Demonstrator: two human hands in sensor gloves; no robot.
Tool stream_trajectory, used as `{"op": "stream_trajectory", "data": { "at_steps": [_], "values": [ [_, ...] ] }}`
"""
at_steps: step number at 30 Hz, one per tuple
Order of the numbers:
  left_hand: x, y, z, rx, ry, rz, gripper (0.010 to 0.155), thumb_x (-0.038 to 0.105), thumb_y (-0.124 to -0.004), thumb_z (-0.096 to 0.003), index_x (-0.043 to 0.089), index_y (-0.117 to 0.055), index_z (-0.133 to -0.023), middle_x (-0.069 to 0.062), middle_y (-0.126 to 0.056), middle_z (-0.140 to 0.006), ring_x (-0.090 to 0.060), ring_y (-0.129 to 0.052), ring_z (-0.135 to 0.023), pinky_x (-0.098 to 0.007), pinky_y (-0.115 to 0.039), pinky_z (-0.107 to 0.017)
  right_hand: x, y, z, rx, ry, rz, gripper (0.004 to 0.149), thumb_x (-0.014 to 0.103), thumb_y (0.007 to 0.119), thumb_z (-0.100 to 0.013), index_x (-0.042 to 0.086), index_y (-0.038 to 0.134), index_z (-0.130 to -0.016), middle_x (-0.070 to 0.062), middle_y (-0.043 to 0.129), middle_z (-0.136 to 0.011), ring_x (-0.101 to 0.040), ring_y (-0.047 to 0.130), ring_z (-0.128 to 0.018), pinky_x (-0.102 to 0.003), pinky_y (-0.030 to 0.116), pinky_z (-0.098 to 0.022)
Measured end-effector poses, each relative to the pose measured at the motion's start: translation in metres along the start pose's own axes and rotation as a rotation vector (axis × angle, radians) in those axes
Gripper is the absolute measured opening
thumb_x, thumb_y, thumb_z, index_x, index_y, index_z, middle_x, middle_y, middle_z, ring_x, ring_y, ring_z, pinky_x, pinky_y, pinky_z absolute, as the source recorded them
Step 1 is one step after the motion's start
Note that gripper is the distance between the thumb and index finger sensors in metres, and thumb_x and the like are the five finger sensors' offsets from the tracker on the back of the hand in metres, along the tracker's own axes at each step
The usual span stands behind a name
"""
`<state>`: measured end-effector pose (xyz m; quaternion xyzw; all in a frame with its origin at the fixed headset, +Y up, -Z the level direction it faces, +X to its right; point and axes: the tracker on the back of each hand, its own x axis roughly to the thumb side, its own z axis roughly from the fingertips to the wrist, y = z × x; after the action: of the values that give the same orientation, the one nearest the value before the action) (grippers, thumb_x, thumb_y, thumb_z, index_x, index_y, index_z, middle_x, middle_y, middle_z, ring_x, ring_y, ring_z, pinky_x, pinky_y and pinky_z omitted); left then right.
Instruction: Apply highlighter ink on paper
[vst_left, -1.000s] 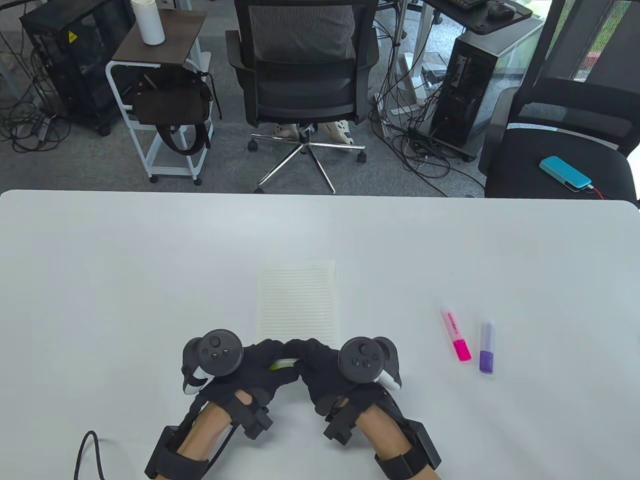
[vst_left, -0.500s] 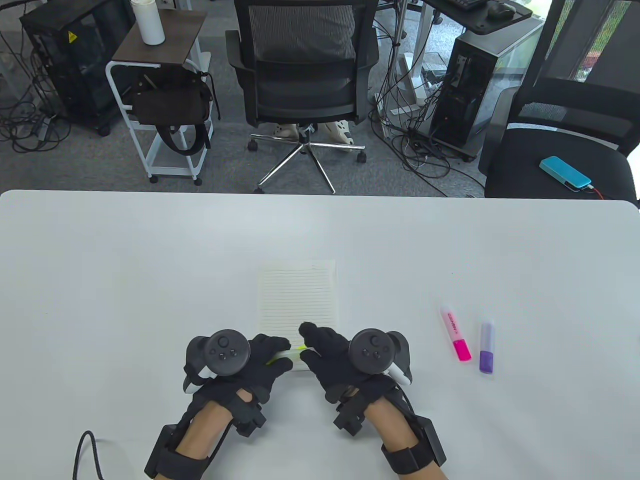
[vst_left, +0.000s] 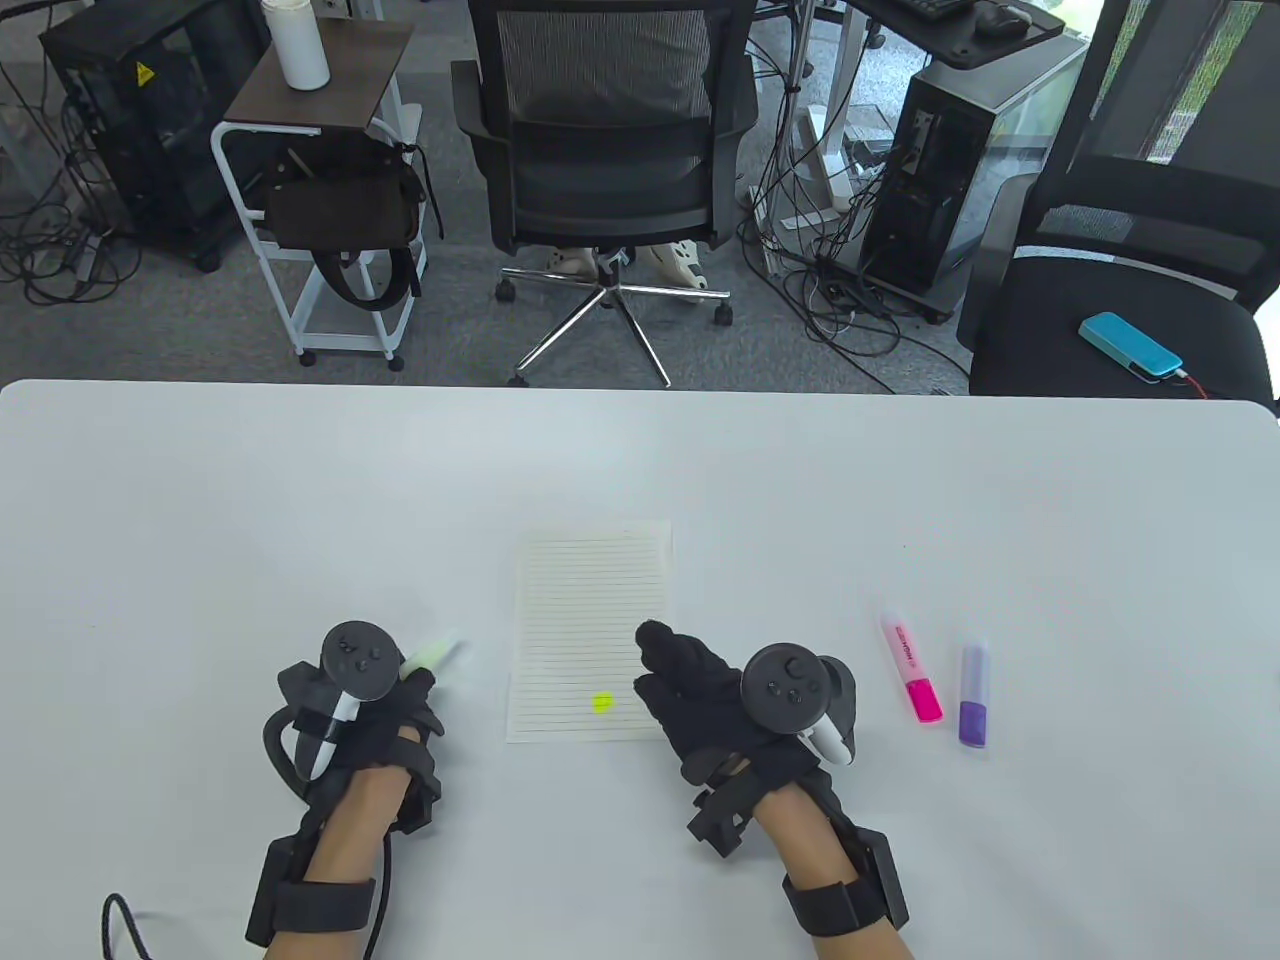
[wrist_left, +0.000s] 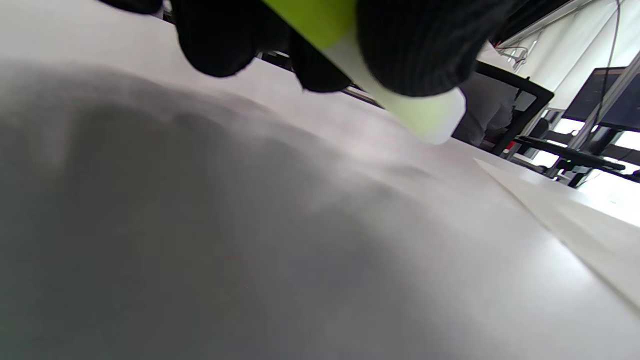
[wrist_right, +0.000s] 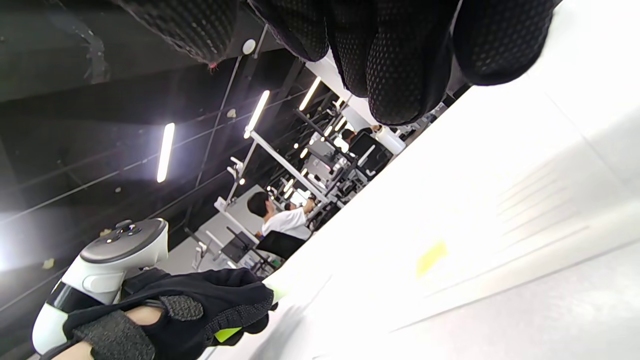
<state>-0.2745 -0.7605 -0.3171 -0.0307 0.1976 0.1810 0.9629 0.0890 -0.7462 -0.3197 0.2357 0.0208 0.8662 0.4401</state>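
A lined sheet of paper lies in the middle of the white table, with a small green ink spot near its lower edge. To the paper's left, my left hand grips a green highlighter, whose pale end points up and to the right. In the left wrist view my fingers curl round that highlighter just above the table. My right hand rests at the paper's right edge, fingers stretched out and holding nothing. The green spot shows in the right wrist view too.
A pink highlighter and a purple one lie capped to the right of my right hand. A black cable trails from my left wrist. Office chairs stand beyond the table's far edge.
The hands have drawn apart. My left hand carried the green highlighter left, off the paper. My right hand let go and moved right, uncovering the green spot.
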Motion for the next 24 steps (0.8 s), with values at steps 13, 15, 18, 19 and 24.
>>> {"op": "stream_trajectory", "data": {
  "at_steps": [13,15,18,19,24],
  "values": [
    [-0.007,-0.004,-0.005,-0.068,0.104,-0.081,0.064,0.044,-0.081,-0.0425,0.011,-0.068,-0.095,-0.017,-0.050,-0.108,-0.041,-0.069,-0.094,-0.066,-0.051,-0.069,0.000,0.000,0.000,0.021,0.012,-0.023,0.060,0.044,0.069,-0.053,0.015,0.057,-0.104,-0.023,0.067,-0.099,-0.045,0.083,-0.075,-0.062,0.068,-0.055],
    [-0.005,-0.003,-0.003,-0.060,0.072,-0.056,0.068,0.045,-0.080,-0.0426,0.010,-0.063,-0.098,-0.018,-0.048,-0.109,-0.042,-0.067,-0.094,-0.066,-0.050,-0.069,0.000,-0.002,0.000,0.013,0.014,-0.021,0.060,0.044,0.069,-0.053,0.015,0.057,-0.104,-0.023,0.067,-0.099,-0.045,0.083,-0.075,-0.062,0.068,-0.055],
    [0.006,0.002,0.003,-0.022,-0.058,0.035,0.073,0.049,-0.078,-0.0429,0.010,-0.057,-0.101,-0.019,-0.042,-0.110,-0.044,-0.061,-0.096,-0.067,-0.046,-0.069,-0.002,-0.008,0.001,-0.011,0.026,-0.018,0.060,0.044,0.069,-0.053,0.015,0.057,-0.103,-0.023,0.067,-0.099,-0.045,0.083,-0.075,-0.062,0.068,-0.055],
    [0.009,0.003,0.005,-0.008,-0.082,0.046,0.073,0.050,-0.078,-0.0428,0.010,-0.057,-0.101,-0.019,-0.041,-0.110,-0.044,-0.061,-0.097,-0.067,-0.046,-0.069,-0.003,-0.010,0.001,-0.020,0.032,-0.015,0.060,0.044,0.069,-0.053,0.014,0.057,-0.103,-0.023,0.067,-0.099,-0.046,0.083,-0.075,-0.062,0.068,-0.055],
    [0.031,0.010,0.021,0.040,-0.313,0.124,0.073,0.052,-0.076,-0.0434,0.012,-0.056,-0.102,-0.018,-0.041,-0.111,-0.043,-0.060,-0.098,-0.067,-0.047,-0.069,-0.013,-0.035,0.005,-0.116,0.121,0.038,0.060,0.044,0.069,-0.053,0.014,0.058,-0.103,-0.024,0.068,-0.099,-0.047,0.083,-0.075,-0.063,0.068,-0.054]
  ]
}}
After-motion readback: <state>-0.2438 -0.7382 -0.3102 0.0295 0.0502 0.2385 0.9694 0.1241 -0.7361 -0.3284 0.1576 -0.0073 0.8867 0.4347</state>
